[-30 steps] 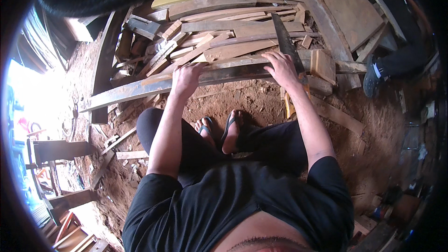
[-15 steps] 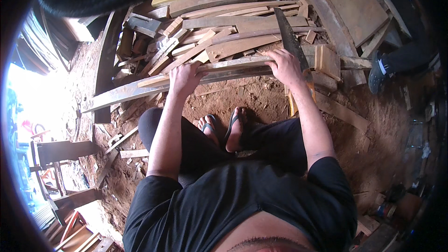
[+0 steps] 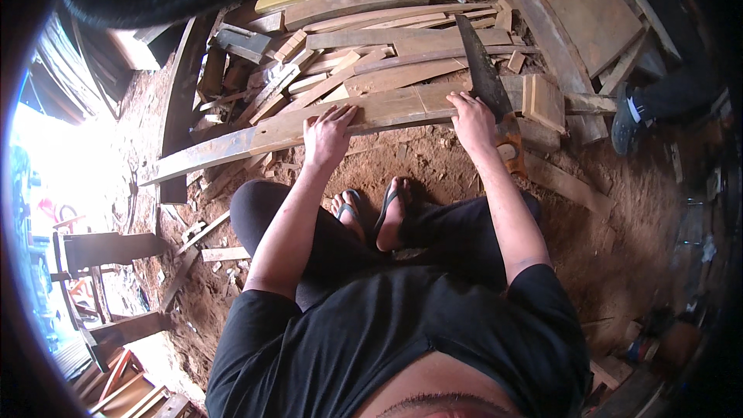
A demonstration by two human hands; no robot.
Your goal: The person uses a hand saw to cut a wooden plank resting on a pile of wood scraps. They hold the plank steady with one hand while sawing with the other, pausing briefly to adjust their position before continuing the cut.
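The plank [image 3: 391, 109] is matt wood, the saw blade [image 3: 484, 73] dull metal, the shirt [image 3: 402, 313] cloth.

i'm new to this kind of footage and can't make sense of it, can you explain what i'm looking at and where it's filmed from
There is no machine here, just a person using two bare hands. The view comes from a wide camera worn on the head, looking down, so straight edges bend near the rim and the person's own body fills the lower part.

The left hand and right hand both rest on a long wooden board; how firmly they grip it is hard to tell. Right beside the right hand is a handsaw with a dark blade. Beyond the board lies a pile of wood, and below it is reddish-brown bare ground. At the right, another person's shoe shows.
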